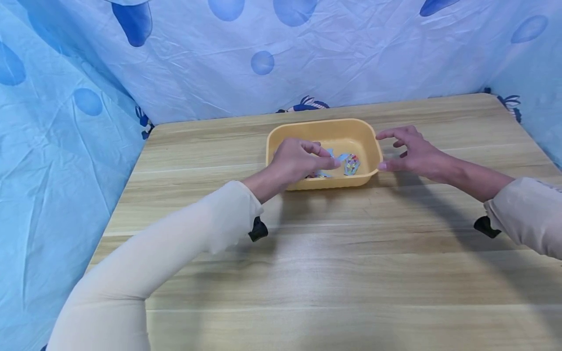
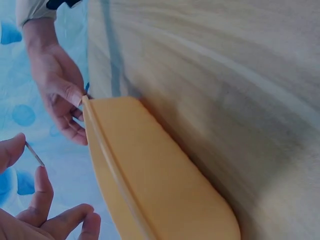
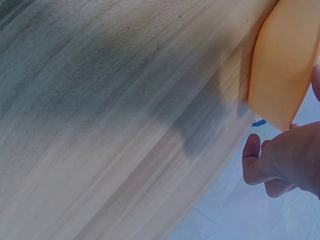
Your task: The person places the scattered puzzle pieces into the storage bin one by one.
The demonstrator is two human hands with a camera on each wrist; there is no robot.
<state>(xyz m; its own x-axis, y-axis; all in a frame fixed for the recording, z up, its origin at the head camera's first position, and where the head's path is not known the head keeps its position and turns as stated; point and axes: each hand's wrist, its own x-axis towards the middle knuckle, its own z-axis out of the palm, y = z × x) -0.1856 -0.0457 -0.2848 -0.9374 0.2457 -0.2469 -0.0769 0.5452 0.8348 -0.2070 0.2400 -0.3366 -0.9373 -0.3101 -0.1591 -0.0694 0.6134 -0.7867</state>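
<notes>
A yellow-orange plastic basin [image 1: 307, 184] stands on the wooden table, with several small flat pieces [image 1: 351, 165], light blue with a multicoloured print, lying on its floor. Over the basin, my left hand [image 1: 293, 158] pinches a thin flat piece [image 2: 34, 154] between thumb and forefinger; the left wrist view shows it edge-on, its face hidden. My right hand [image 1: 414, 152] is at the basin's right end, thumb and forefinger spread apart with their tips at the rim. Part of the basin's left side and some pieces are hidden behind my left hand.
The wood-grain table [image 1: 333, 273] reaches toward me in front of the basin. Behind it and along both sides hangs a blue plastic sheet [image 1: 210, 63] with bubble prints. A dark wrist mount [image 1: 258, 229] sits below my left cuff.
</notes>
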